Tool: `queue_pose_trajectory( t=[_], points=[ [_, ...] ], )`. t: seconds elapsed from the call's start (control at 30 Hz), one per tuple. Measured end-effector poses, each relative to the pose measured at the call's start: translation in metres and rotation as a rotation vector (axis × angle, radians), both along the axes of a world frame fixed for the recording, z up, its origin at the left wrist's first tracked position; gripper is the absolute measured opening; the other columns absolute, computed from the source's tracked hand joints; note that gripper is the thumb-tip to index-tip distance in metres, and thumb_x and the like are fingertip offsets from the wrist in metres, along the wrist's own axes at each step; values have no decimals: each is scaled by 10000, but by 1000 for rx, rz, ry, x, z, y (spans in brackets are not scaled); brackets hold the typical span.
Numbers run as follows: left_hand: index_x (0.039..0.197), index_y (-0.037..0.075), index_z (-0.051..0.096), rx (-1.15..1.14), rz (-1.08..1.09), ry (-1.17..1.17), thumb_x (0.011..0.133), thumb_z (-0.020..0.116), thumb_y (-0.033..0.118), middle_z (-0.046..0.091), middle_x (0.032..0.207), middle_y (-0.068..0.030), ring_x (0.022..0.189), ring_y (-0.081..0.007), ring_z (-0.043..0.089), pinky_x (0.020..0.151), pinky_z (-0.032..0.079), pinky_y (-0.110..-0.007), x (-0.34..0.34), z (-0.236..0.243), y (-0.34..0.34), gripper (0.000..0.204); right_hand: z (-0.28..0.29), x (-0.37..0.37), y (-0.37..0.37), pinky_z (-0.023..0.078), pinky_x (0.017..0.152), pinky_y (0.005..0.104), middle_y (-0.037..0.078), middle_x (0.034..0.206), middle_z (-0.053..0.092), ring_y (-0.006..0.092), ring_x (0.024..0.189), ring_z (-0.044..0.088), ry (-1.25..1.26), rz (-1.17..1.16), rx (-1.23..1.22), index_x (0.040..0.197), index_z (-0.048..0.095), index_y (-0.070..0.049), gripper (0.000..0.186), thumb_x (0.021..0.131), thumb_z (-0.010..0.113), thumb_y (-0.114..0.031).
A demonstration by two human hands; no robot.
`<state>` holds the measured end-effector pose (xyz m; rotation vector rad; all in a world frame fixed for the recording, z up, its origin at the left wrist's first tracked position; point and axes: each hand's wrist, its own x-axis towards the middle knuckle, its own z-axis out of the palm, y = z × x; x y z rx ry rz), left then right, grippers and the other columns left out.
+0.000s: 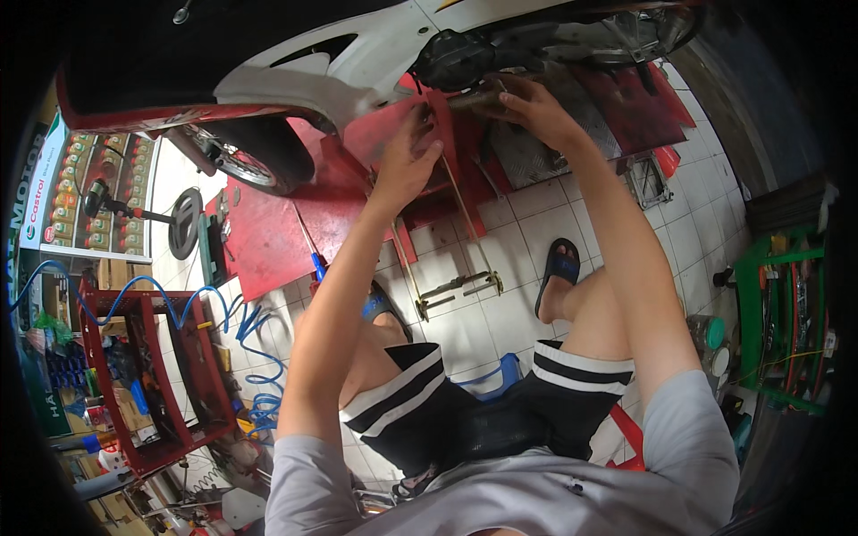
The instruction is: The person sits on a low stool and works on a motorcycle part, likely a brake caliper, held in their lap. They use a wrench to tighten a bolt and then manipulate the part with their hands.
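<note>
A motorbike with white and black panels (357, 76) stands across the top, its engine (456, 61) low on its underside. My left hand (407, 163) is raised just below the engine, beside a red upright of the lift stand (441, 134). Its thumb stands away from the fingers, and I see nothing held. Up against the engine's underside, my right hand (539, 112) has its fingers bent around a dull metal part (483, 100). Shadow and blur hide what that part is. Below the left hand, thin brass-coloured rods (465, 201) run down to a crossbar (454, 284).
The red platform (268, 237) lies under the rear wheel (268, 161). To the left are a red tool rack (161, 380), a coiled blue air hose (259, 380) and a shelf of bottles (98, 192). A green rack (786, 313) stands at right. My sandalled feet rest on white tiles (523, 241).
</note>
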<state>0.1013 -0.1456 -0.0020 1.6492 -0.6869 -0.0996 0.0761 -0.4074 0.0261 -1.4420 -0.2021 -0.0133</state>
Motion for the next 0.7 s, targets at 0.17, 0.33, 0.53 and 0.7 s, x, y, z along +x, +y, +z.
queue_pose_trajectory(
  t=[0.17, 0.33, 0.53, 0.7],
  points=[
    [1413, -80, 398, 88, 97, -122, 893, 636, 130, 578, 1305, -252, 1201, -326, 591, 955, 494, -358, 2, 10, -9, 609, 1, 3, 3, 524, 999, 343, 133, 1280, 584, 233, 1091, 643, 91, -28, -113, 1424, 417, 47, 529, 1006, 552, -247],
    [1442, -53, 373, 164, 66, -122, 928, 610, 168, 529, 1366, -232, 1227, -320, 563, 948, 501, -377, 8, 12, -4, 608, 9, -2, -9, 523, 977, 349, 135, 1289, 592, 227, 1106, 639, 69, 102, -210, 1459, 397, 2, 567, 992, 564, -274],
    [1388, -104, 420, 183, 96, -196, 888, 633, 167, 594, 1255, -287, 1127, -363, 624, 888, 508, -372, 0, 17, -7, 607, 11, -5, -17, 535, 875, 302, 103, 1188, 635, 190, 1000, 663, 59, 130, -266, 1463, 411, -27, 565, 977, 579, -263],
    [1400, -98, 413, 227, 149, -326, 896, 640, 196, 603, 1246, -278, 1082, -358, 638, 880, 513, -378, 10, 9, -5, 626, 11, -1, -13, 505, 645, 255, 29, 898, 617, 115, 725, 592, 63, 25, -276, 1411, 486, -54, 514, 991, 567, -339]
  ],
)
